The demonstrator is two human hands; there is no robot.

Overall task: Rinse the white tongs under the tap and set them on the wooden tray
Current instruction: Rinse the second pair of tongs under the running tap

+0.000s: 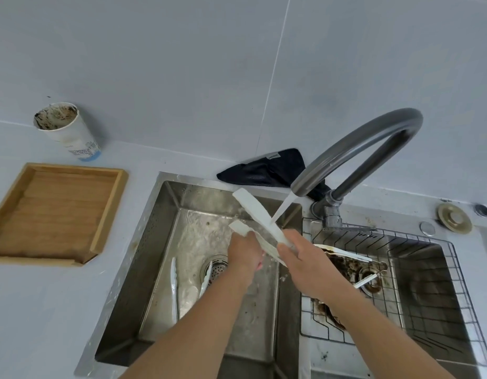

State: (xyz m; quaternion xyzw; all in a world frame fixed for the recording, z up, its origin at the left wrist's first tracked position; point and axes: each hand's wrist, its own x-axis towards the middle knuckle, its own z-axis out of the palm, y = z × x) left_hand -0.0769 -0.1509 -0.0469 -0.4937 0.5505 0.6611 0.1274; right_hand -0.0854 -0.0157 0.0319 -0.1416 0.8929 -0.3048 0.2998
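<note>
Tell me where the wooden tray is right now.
In the head view the wooden tray lies on the counter at the far left, beside the left sink basin, just in front of the dirty paper cup.

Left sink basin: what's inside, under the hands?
In the left sink basin: another pair of white tongs, the drain strainer, running water. The left hand covers part of the floor beside the strainer.

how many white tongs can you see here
2. One pair of white tongs is held by both hands under the tap stream; a second pair lies on the left sink floor beside the drain. More may be hidden under the arms.
</note>
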